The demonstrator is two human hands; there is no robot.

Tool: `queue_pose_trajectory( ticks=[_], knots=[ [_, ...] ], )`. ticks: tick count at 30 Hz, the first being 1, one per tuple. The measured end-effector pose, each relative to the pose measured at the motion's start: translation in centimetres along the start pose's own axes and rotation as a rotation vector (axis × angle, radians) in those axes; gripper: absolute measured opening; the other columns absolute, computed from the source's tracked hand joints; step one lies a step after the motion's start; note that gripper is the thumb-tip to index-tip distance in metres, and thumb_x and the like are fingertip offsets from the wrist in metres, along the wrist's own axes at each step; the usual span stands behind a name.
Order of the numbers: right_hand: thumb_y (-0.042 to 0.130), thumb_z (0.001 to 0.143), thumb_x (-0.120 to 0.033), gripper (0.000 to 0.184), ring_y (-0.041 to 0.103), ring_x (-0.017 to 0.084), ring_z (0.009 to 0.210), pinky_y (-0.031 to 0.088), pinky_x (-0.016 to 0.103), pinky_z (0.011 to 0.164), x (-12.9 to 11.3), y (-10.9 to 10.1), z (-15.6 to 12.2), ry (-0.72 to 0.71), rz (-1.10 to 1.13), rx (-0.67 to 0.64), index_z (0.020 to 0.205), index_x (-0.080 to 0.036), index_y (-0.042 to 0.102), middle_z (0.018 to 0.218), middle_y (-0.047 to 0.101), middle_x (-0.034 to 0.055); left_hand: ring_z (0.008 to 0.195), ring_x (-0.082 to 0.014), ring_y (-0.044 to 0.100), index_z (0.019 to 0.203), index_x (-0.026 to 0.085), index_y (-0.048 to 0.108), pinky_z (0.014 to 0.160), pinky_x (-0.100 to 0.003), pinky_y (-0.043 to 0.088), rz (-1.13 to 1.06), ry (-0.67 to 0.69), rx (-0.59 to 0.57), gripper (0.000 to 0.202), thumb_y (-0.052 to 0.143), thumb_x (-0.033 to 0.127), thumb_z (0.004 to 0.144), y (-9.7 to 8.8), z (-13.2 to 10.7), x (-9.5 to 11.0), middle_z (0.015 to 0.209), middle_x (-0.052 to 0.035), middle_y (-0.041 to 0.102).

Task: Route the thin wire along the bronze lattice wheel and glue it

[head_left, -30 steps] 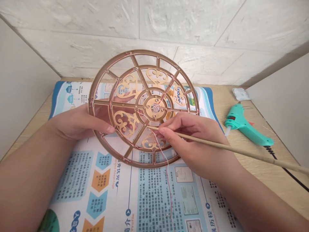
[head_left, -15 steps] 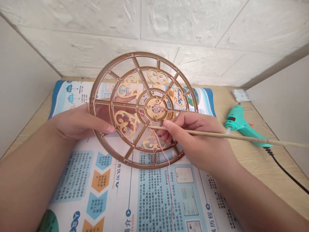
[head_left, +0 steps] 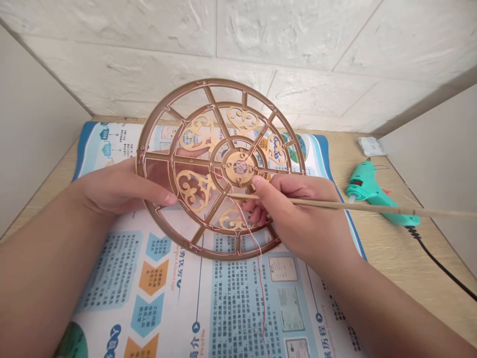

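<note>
Wooden tabletop (head_left: 421,278), right edge: glue gun (head_left: 376,196) lying aside | left hand (head_left: 119,186) gripping fretwork wheel (head_left: 223,82), steadying it | right hand (head_left: 301,219) pinching wooden skewer (head_left: 372,209), aiming its tip at the spokes

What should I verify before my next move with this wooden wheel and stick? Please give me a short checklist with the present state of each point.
1. Left hand grips the openwork wooden wheel firmly: ok.
2. Right hand pinches the wooden skewer securely: ok.
3. Skewer tip touches the wheel's lower spokes: cannot tell.
4. Thin red and white wires are kept under control: not ok, they hang loose over the printed poster.
5. Teal hot glue gun lies apart from both hands: ok.
6. Glue gun is hot: cannot tell.
</note>
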State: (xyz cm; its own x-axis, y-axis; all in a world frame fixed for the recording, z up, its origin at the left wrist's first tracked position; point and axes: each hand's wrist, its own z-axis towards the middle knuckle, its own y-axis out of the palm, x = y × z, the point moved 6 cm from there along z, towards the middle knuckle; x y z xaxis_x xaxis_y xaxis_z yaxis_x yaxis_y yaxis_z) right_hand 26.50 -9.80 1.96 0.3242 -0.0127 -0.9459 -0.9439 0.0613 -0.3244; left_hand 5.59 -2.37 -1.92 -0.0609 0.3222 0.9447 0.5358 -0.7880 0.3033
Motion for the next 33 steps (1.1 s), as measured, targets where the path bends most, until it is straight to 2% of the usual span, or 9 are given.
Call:
queue_pose_trajectory(
  ticks=[5, 10, 14, 16, 17, 19, 22, 27, 33],
  knots=[
    [0.067, 0.099, -0.04, 0.046, 0.063, 0.015, 0.046, 0.048, 0.026, 0.043, 0.1, 0.0, -0.2, 0.02, -0.073, -0.005, 0.057, -0.022, 0.07, 0.051, 0.065, 0.0016, 0.136, -0.034, 0.06, 0.148, 0.017, 0.061, 0.122, -0.053, 0.043, -0.021, -0.004, -0.02, 0.067, 0.077, 0.011, 0.084, 0.1, -0.1, 0.0, 0.129, -0.0104, 0.075],
    [0.069, 0.097, -0.046, 0.047, 0.062, 0.015, 0.048, 0.046, 0.027, 0.043, -0.1, -0.1, -0.3, 0.037, -0.058, -0.032, 0.057, -0.021, 0.063, 0.052, 0.063, 0.0014, 0.137, -0.0319, 0.06, 0.149, 0.02, 0.06, 0.123, -0.051, 0.042, -0.056, 0.01, -0.051, 0.067, 0.075, 0.009, 0.085, 0.4, 0.1, 0.1, 0.131, -0.0094, 0.074],
    [0.08, 0.087, -0.034, 0.022, 0.067, 0.015, 0.055, 0.051, 0.026, 0.047, -0.1, -0.6, -0.6, 0.034, 0.095, -0.062, 0.084, -0.023, 0.061, 0.065, 0.068, -0.0018, 0.137, -0.032, 0.06, 0.153, 0.018, 0.055, 0.123, -0.051, 0.041, -0.049, 0.019, -0.068, 0.069, 0.073, 0.007, 0.087, 0.6, 0.3, 0.2, 0.136, -0.0117, 0.071],
    [0.081, 0.084, -0.024, 0.024, 0.069, 0.015, 0.061, 0.055, 0.026, 0.052, -0.2, -0.9, -0.8, -0.021, 0.166, -0.09, 0.097, -0.025, 0.06, 0.074, 0.07, -0.003, 0.137, -0.0325, 0.059, 0.154, 0.016, 0.054, 0.123, -0.051, 0.042, -0.047, 0.018, -0.068, 0.07, 0.074, 0.008, 0.087, 0.5, 0.3, 0.2, 0.136, -0.0123, 0.071],
    [0.079, 0.085, -0.021, 0.022, 0.07, 0.015, 0.063, 0.056, 0.027, 0.055, -0.3, -1.1, -0.8, -0.061, 0.175, -0.101, 0.097, -0.025, 0.061, 0.077, 0.07, -0.0027, 0.137, -0.0326, 0.059, 0.154, 0.016, 0.053, 0.122, -0.051, 0.043, -0.045, 0.015, -0.067, 0.071, 0.074, 0.009, 0.087, 0.5, 0.3, 0.2, 0.135, -0.0124, 0.071],
    [0.078, 0.086, -0.019, 0.015, 0.07, 0.015, 0.066, 0.057, 0.028, 0.057, -0.5, -1.5, -0.9, -0.13, 0.141, -0.098, 0.087, -0.023, 0.063, 0.079, 0.07, -0.0007, 0.137, -0.0328, 0.06, 0.156, 0.016, 0.051, 0.121, -0.052, 0.044, -0.045, 0.0, -0.052, 0.074, 0.074, 0.009, 0.086, 0.3, 0.1, 0.0, 0.135, -0.0119, 0.071],
    [0.08, 0.086, -0.025, 0.023, 0.069, 0.017, 0.066, 0.054, 0.029, 0.054, -0.1, -2.0, -0.8, -0.132, 0.061, -0.054, 0.07, -0.022, 0.063, 0.075, 0.071, 0.0024, 0.138, -0.0329, 0.058, 0.158, 0.016, 0.048, 0.121, -0.052, 0.043, -0.044, -0.028, -0.016, 0.079, 0.076, 0.008, 0.084, -0.1, -0.1, -0.3, 0.135, -0.011, 0.071],
    [0.081, 0.087, -0.037, 0.03, 0.069, 0.019, 0.06, 0.053, 0.031, 0.049, 0.7, -2.0, -0.5, -0.035, 0.064, -0.054, 0.066, -0.023, 0.064, 0.067, 0.072, 0.0032, 0.144, -0.0348, 0.05, 0.157, 0.016, 0.049, 0.123, -0.053, 0.04, -0.036, -0.023, -0.004, 0.081, 0.078, 0.009, 0.082, -0.2, 0.0, -0.3, 0.141, -0.0109, 0.067],
    [0.08, 0.087, -0.041, 0.035, 0.067, 0.018, 0.055, 0.05, 0.029, 0.045, 0.7, -2.0, -0.4, -0.02, 0.027, -0.038, 0.062, -0.022, 0.064, 0.063, 0.071, 0.0034, 0.144, -0.0348, 0.05, 0.157, 0.019, 0.05, 0.123, -0.053, 0.041, -0.036, -0.022, -0.011, 0.081, 0.077, 0.007, 0.082, -0.1, 0.0, -0.3, 0.144, -0.0097, 0.066]
  ],
)
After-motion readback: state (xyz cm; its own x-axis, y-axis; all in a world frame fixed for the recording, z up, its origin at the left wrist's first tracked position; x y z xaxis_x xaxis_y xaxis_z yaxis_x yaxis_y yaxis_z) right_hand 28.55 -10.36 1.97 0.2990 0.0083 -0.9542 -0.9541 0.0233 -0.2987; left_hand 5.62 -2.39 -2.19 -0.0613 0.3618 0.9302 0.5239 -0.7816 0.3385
